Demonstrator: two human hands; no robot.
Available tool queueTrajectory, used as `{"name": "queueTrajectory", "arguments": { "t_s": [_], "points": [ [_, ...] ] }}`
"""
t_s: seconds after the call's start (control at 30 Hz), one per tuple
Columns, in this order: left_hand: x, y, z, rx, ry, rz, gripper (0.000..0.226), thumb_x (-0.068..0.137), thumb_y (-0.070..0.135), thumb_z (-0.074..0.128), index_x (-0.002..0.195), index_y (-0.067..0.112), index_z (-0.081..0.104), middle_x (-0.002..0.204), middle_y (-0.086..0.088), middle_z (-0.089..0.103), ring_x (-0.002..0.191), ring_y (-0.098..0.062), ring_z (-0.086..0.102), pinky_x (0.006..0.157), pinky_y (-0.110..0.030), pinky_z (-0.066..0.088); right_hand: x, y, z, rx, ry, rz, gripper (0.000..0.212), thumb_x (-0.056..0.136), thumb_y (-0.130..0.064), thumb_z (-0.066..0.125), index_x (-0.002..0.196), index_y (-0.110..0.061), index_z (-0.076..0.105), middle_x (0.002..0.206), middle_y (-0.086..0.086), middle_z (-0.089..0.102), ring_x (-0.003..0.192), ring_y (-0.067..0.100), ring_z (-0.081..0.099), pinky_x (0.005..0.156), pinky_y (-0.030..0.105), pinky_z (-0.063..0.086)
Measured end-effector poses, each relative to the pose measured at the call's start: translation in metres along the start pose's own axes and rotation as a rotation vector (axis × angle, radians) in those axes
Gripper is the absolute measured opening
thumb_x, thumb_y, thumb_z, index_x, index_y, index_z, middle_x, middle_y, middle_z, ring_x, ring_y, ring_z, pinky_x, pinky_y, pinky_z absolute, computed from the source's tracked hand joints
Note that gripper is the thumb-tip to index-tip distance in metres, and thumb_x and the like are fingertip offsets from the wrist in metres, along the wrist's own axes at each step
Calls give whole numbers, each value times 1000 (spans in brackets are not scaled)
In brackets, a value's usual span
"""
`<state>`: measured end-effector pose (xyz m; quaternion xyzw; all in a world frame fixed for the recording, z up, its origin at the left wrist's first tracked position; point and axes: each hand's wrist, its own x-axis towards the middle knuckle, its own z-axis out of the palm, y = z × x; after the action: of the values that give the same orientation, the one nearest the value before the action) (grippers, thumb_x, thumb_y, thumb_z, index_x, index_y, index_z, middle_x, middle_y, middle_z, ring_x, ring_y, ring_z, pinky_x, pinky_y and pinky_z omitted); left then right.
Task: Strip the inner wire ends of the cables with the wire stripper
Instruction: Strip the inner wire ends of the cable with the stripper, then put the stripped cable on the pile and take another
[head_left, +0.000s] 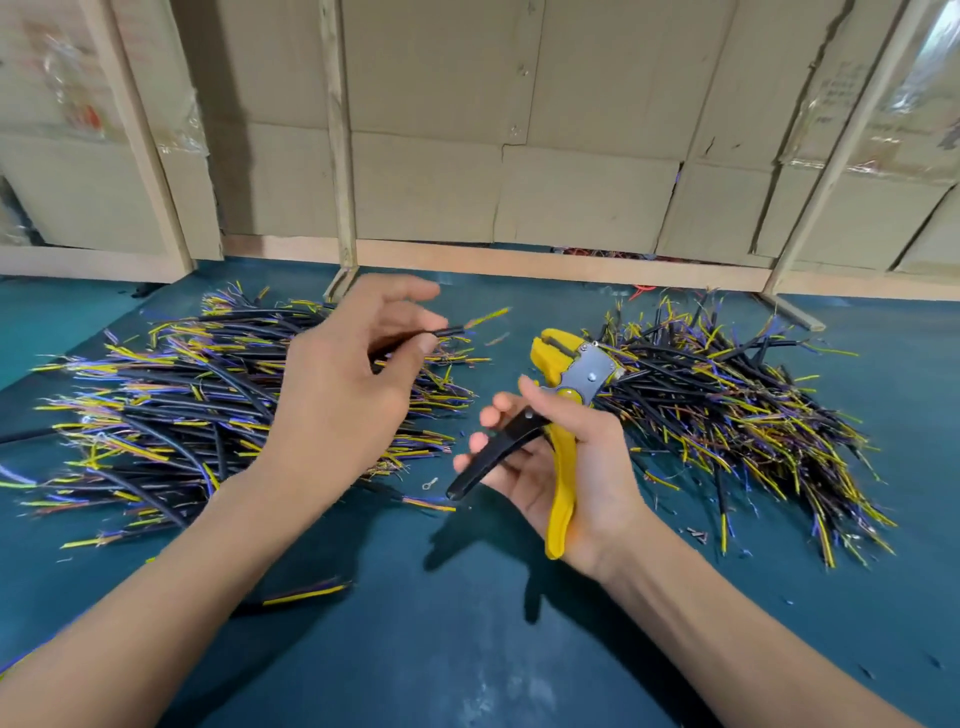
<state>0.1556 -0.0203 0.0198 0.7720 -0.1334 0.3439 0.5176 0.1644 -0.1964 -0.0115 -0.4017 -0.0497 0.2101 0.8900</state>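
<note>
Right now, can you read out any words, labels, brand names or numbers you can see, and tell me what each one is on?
No text here can be read.
Pale label on the brown cardboard panel at upper right: printed lines, too blurred to read.
Red marking on the taped cardboard panel at upper left: smeared, unreadable.
Yellow and black wire stripper held in the right hand: no brand or number visible.

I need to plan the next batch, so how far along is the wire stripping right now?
Cannot tell which pile is finished: the left pile and the right pile both show bare coloured ends. In hand: the left hand pinches one cable, and the right hand holds the wire stripper apart from it. That cable's ends are not yet in the tool.
</note>
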Motion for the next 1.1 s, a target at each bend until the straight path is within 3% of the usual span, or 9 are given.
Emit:
{"name": "queueTrajectory", "arguments": {
  "t_s": [0.13,0.3,0.37,0.47,0.6,0.7,0.87,1.0,1.1],
  "points": [
    [1,7,15,128,-227,14,44,87,3,74,118,32,61,92,19,75,96,4,68,90,-10,45,4,-9,-5,-57,-36,-156,23,82,-17,76,101,-4,78,82,8,65,67,29,65,71,46,61],
    [-2,13,28,194,-258,143,55,87,1,72,134,26,56,98,17,75,98,16,62,87,1,35,4,-28,-8,-258,-15,-349,5,88,-8,71,91,-5,72,72,12,56,65,34,64,70,50,59],
    [7,12,19,225,-224,215,50,91,8,70,137,24,56,104,16,74,101,11,62,92,-6,41,1,-39,-7,-238,29,-440,3,86,-9,70,83,-9,70,70,12,56,63,33,63,69,50,59],
    [26,-10,-9,512,-189,263,38,94,22,61,132,22,60,112,10,72,111,-17,61,101,-40,45,-6,-70,-10,-154,169,-639,8,91,-6,68,83,-9,66,69,11,59,64,31,64,71,49,60],
    [33,-48,-40,1116,-482,-203,45,97,44,56,141,36,51,145,5,50,135,-30,33,109,-49,28,-10,-103,-26,-50,544,-751,13,92,-3,70,80,-8,65,69,8,61,62,27,65,76,47,63],
    [28,-60,-45,1067,-412,-177,34,92,45,61,125,40,63,130,5,59,126,-29,37,104,-48,32,-7,-107,-39,-34,765,-678,15,91,-6,70,80,-7,61,72,6,65,62,24,66,72,40,64],
    [35,-50,-48,962,-321,-149,7,86,36,73,91,38,69,99,9,62,114,-29,48,96,-48,36,1,-105,-45,15,887,-787,17,93,-7,65,81,-9,54,73,6,66,55,22,63,62,33,60],
    [17,-43,-45,837,-214,187,8,89,24,75,97,24,75,115,2,63,111,-35,50,92,-49,34,-2,-103,-39,-133,914,-1111,20,82,-1,63,71,-8,48,50,-5,59,46,19,59,49,30,50],
    [10,-30,-41,774,-121,536,16,97,15,62,106,8,73,111,-8,67,98,-38,59,82,-50,44,-7,-97,-31,-283,857,-1283,7,81,-4,61,84,-7,55,58,-5,64,53,20,60,54,35,49]
  ]
}}
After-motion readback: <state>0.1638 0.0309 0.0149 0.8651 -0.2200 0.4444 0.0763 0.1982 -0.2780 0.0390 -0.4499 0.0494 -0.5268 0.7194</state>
